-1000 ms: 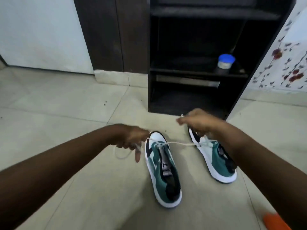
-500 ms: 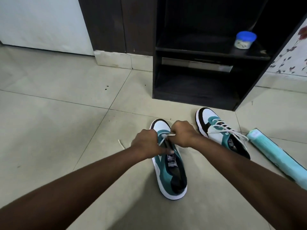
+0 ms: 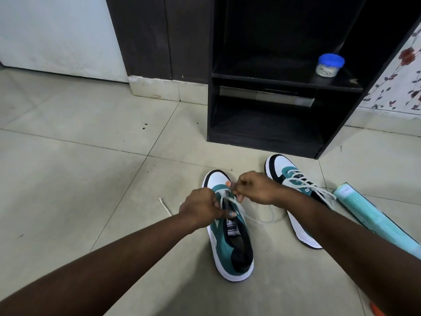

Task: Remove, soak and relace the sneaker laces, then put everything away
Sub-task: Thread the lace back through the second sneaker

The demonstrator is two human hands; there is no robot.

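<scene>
Head view shows both hands meeting over the forward eyelets of the nearer sneaker [image 3: 230, 236]. The left hand [image 3: 200, 209] curls its fingers around the white lace [image 3: 255, 218] at the shoe's tongue, and the right hand [image 3: 255, 188] pinches the same lace just above the toe end of the eyelet row. Directly beneath both hands lies this sneaker, its long axis running away from the person, toe far and heel near, so the lacing must climb back toward the wrists. Slack lace loops out under the right wrist, while a loose tip [image 3: 164, 205] trails on the floor [image 3: 79, 179] beyond the left hand. I judge only the lowest eyelets are threaded, so the relacing is early. Past the right hand stands the second sneaker [image 3: 289, 176], already laced, with a pale green roll [image 3: 373, 215] beside it. Farther ahead stands a dark shelf unit [image 3: 264, 137] holding a blue-lidded jar [image 3: 330, 65].
</scene>
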